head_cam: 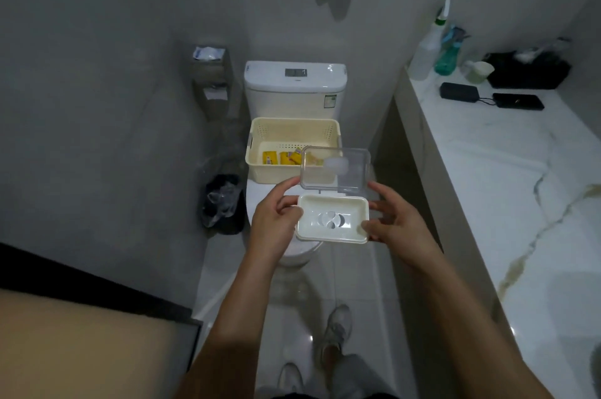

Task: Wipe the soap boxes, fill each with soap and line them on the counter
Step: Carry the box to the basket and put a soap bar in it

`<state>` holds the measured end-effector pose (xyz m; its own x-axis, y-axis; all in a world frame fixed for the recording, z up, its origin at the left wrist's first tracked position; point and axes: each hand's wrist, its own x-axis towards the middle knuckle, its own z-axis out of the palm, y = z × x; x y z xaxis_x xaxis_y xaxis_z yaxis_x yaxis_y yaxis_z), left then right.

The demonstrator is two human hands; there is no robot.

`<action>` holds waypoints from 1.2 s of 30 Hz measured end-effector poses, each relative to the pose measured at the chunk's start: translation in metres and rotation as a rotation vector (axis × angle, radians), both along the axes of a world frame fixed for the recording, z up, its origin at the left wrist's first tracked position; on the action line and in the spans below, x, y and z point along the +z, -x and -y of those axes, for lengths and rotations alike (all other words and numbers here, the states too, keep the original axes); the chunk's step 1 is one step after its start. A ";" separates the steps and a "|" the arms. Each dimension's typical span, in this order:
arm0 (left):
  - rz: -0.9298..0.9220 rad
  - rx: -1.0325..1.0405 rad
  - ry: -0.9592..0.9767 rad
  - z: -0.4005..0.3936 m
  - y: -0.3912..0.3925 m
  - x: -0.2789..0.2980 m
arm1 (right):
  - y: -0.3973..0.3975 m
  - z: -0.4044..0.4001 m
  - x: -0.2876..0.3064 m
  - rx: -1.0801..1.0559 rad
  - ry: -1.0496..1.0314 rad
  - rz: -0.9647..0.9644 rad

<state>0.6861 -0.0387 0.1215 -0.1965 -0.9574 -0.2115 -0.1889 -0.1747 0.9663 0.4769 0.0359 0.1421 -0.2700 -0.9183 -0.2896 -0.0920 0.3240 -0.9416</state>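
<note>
Both hands, left [276, 219] and right [395, 223], grip an empty soap box [333, 219], clear lid [335, 169] up, just before the basket [294, 128]. Soaps [283, 157], apparently wrapped, lie inside; best steady the box one-handed, then seat a bar flat.

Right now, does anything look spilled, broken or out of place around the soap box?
Nothing spilled or broken shows. Both hands, left and right, hold the soap box level, its clear lid hinged open, tray empty. One oddity: the basket of yellow soap packets sits on the closed toilet, not the counter.
</note>
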 end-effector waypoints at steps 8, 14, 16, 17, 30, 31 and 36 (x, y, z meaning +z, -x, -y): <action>0.027 0.091 -0.060 0.091 0.019 -0.040 | 0.022 0.113 -0.039 0.039 -0.039 -0.001; 0.079 0.154 -0.143 0.158 0.038 -0.065 | 0.047 0.194 -0.080 0.116 -0.107 -0.055; 0.119 0.144 -0.164 0.174 0.043 -0.076 | 0.052 0.213 -0.095 0.132 -0.132 -0.079; 0.136 0.140 -0.176 0.181 0.046 -0.083 | 0.054 0.221 -0.103 0.136 -0.145 -0.102; 0.279 0.092 -0.249 0.243 0.060 -0.225 | 0.047 0.269 -0.243 0.037 -0.339 -0.263; 0.281 0.103 -0.256 0.245 0.059 -0.238 | 0.044 0.271 -0.256 0.013 -0.357 -0.274; 0.377 0.082 -0.226 0.260 0.048 -0.305 | 0.025 0.289 -0.320 -0.021 -0.444 -0.396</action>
